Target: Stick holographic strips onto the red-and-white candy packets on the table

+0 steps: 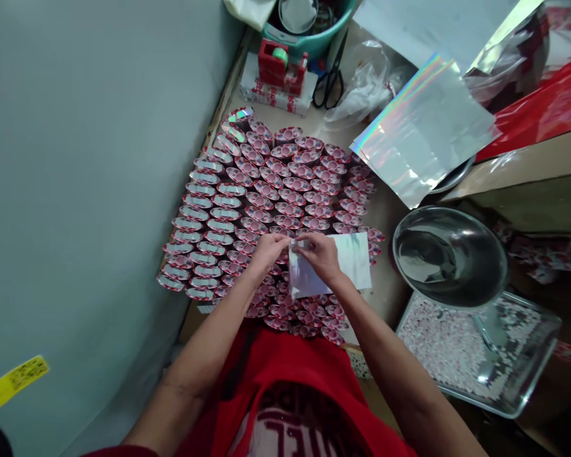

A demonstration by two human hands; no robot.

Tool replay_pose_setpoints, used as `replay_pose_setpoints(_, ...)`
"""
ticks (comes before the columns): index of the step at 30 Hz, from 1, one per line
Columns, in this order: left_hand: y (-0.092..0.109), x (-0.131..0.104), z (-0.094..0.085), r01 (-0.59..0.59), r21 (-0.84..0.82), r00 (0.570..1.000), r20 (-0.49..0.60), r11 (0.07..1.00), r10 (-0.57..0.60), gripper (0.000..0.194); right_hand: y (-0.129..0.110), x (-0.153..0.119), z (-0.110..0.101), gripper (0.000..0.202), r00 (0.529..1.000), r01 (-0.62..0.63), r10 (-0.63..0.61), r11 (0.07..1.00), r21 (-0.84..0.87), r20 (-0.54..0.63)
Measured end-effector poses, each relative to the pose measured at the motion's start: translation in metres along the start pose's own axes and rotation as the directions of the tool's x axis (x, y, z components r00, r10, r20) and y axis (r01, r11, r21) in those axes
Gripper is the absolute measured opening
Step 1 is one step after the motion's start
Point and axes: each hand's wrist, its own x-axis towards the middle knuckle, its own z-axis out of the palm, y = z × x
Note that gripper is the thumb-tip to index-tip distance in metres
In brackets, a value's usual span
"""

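Observation:
A shiny silvery sheet (354, 260) with a rainbow sheen lies nearly level in front of me, above rows of small containers. My right hand (320, 252) reaches over it, thumb and fingers pinched near its upper left corner. Close beside, my left hand (270, 251) has its fingertips pressed together at the same corner. Whether something small sits between the fingertips is too fine to make out. Beneath both hands, many round containers with pink-and-red patterned tops (285, 209) stand packed tightly. Those along the left side have whitish strips (185, 236) across their tops.
A red tape dispenser (280, 70), black scissors (330, 86) and a teal basin (309, 43) stand at the back. More silvery sheets (423, 127) lie at right. Below them are a steel bowl (450, 254) and a metal tray (535, 374) of small pale pieces. A wall (85, 158) borders the left.

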Motion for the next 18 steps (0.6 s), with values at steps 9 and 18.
replay_pose_setpoints(9, 0.003, -0.007, -0.001, 0.030, 0.000, 0.999, -0.011, 1.000, -0.030, 0.014, -0.001, 0.001, -0.008, 0.021, 0.921, 0.388, -0.363, 0.825, -0.411, 0.141)
replay_pose_setpoints(18, -0.014, 0.008, -0.005, -0.099, 0.142, 0.995, 0.038, 0.985, 0.094, 0.018, 0.004, -0.012, 0.012, 0.026, 0.988, 0.135, -0.145, 0.980, -0.143, -0.058)
